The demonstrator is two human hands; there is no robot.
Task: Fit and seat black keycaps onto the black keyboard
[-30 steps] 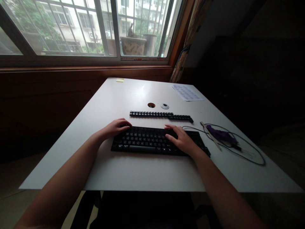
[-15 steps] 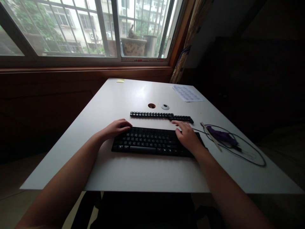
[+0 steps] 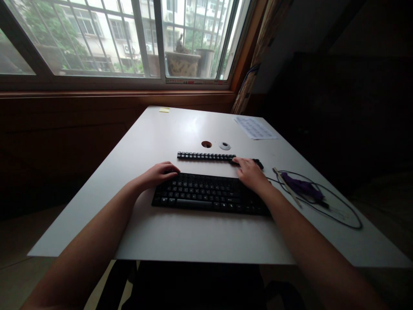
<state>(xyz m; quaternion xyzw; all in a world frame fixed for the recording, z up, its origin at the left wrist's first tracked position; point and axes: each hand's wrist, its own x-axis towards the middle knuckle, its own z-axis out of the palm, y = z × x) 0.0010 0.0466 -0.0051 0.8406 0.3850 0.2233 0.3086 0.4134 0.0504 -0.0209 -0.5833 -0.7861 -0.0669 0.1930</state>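
A black keyboard [image 3: 200,196] lies on the white table in front of me, with light letters on its keys. My left hand [image 3: 164,171] is at its far left corner, thumb and fingers closed around the edge. Behind the keyboard, black keycaps [image 3: 206,156] stand lined up in two long rows, with a further black group [image 3: 259,163] at their right end. My right hand [image 3: 250,172] reaches over the keyboard's right side, fingers extended, the fingertips at the keycaps near the right end. It covers part of that group, and no keycap shows between its fingers.
To the right lie a thin light stick [image 3: 287,187], a purple cloth [image 3: 301,186] and a looped black cable [image 3: 350,206]. Papers [image 3: 256,128] and a yellow note [image 3: 164,110] lie at the table's far side. A round hole [image 3: 207,144] and a grey ring [image 3: 225,146] sit behind the keycaps.
My right hand has moved forward from the keyboard's back edge onto the right part of the keycap rows. My left hand stays at the keyboard's corner.
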